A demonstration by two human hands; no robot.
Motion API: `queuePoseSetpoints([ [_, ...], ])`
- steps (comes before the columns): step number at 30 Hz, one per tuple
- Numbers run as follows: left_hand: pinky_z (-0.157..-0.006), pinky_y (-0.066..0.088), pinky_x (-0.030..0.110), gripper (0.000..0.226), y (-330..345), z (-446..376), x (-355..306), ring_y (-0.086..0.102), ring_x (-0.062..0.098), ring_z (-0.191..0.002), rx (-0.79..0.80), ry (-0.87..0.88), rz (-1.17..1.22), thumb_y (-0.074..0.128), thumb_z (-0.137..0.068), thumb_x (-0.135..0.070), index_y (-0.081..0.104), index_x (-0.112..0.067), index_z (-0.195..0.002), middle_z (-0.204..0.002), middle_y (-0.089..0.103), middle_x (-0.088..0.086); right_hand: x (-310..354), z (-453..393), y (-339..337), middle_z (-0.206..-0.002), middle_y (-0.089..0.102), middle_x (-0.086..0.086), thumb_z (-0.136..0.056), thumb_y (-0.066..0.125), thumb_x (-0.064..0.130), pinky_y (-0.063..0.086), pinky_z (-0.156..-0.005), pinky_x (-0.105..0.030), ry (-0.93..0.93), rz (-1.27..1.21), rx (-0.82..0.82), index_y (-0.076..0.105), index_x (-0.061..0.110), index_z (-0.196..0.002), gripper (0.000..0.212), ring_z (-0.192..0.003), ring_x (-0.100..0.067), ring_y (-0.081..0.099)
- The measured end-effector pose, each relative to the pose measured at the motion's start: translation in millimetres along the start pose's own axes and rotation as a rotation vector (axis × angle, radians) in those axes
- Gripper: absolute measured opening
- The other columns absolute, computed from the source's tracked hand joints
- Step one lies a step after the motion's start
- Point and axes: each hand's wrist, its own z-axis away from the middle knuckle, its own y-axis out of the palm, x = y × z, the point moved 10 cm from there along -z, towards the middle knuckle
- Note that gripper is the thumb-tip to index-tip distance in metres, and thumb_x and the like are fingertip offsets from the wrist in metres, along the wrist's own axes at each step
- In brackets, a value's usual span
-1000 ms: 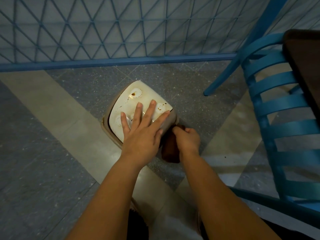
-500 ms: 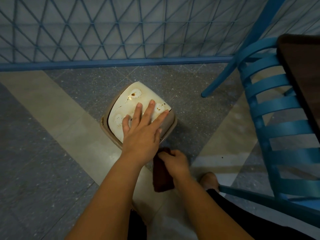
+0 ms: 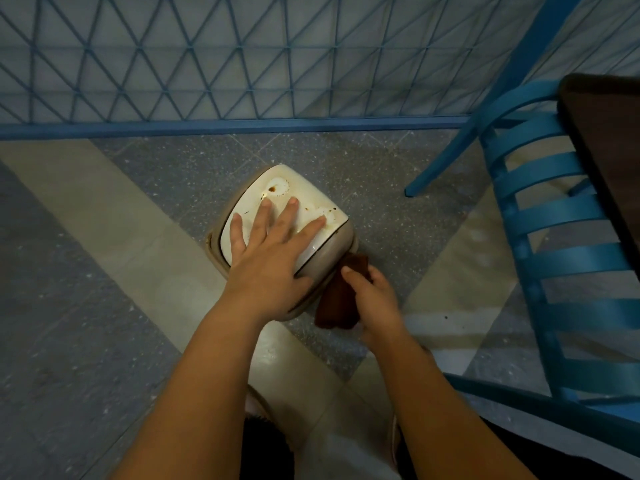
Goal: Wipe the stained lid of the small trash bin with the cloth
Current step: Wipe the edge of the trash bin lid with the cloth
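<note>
A small beige trash bin [image 3: 329, 261] stands on the floor, its cream lid [image 3: 304, 192] marked with brown stains near the far corner and the right edge. My left hand [image 3: 273, 251] lies flat on the lid, fingers spread, holding nothing. A dark brown cloth [image 3: 337, 299] hangs against the bin's near right side. My right hand [image 3: 375, 299] grips that cloth just beside the bin wall, below the lid's level.
A blue slatted chair [image 3: 561, 258] stands close on the right, one leg [image 3: 446, 161] reaching the floor behind the bin. A dark table edge [image 3: 609, 150] shows at far right. A blue lattice fence [image 3: 242, 64] closes off the back. Grey and beige tiles surround the bin.
My right hand with the cloth dropped toward me, then came back up against the bin's right side. My left hand slid slightly further across the lid.
</note>
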Motion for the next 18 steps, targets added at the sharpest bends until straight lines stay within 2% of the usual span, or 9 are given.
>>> queuePoseSetpoints([
  [5,-0.109,-0.021,0.05,0.091,2.1,-1.7,-2.3,-0.019,0.021,-0.146,0.001,-0.007,0.052,0.063,-0.082,-0.047,-0.001,-0.052,-0.146,-0.158,-0.02,-0.011,17.0,-7.0,-7.1,-0.116,0.062,-0.005,-0.08,0.073,0.023,0.052,-0.091,-0.043,-0.165,0.155,-0.157,0.053,0.016,-0.123,0.048,-0.102,-0.022,0.062],
  [9,-0.113,-0.013,0.051,0.095,3.6,-0.4,-5.2,-0.018,0.021,-0.146,0.006,-0.021,0.055,0.063,-0.081,-0.048,-0.005,-0.05,-0.147,-0.158,-0.021,-0.01,50.0,-13.3,-11.8,-0.115,0.06,-0.005,-0.083,0.069,0.023,0.05,-0.088,-0.035,-0.271,0.315,-0.26,0.053,0.016,-0.122,0.043,-0.102,-0.019,0.058],
  [11,-0.115,-0.008,0.052,0.095,3.2,-0.6,-8.3,-0.015,0.022,-0.146,-0.003,-0.024,0.033,0.062,-0.081,-0.049,-0.006,-0.048,-0.147,-0.158,-0.019,-0.009,64.2,-17.7,-11.8,-0.113,0.062,-0.003,-0.086,0.066,0.024,0.05,-0.089,-0.037,-0.311,0.376,-0.262,0.056,0.018,-0.119,0.036,-0.101,-0.019,0.059],
  [15,-0.116,0.0,0.05,0.09,-5.5,-4.3,-9.3,-0.001,0.025,-0.146,-0.069,-0.032,0.006,0.062,-0.082,-0.046,0.0,-0.047,-0.148,-0.159,-0.006,-0.006,63.2,-27.4,-18.2,-0.108,0.063,-0.005,-0.091,0.058,0.028,0.049,-0.092,-0.043,-0.201,0.309,-0.232,0.058,0.022,-0.108,0.018,-0.099,-0.024,0.06],
  [18,-0.116,-0.004,0.051,0.089,-8.2,-11.1,-10.1,-0.007,0.026,-0.145,-0.09,-0.029,0.0,0.063,-0.081,-0.045,0.003,-0.048,-0.147,-0.158,-0.003,-0.004,56.0,-28.7,-26.3,-0.102,0.062,-0.004,-0.092,0.055,0.032,0.05,-0.09,-0.041,-0.12,0.181,-0.243,0.059,0.02,-0.113,0.025,-0.094,-0.023,0.06],
])
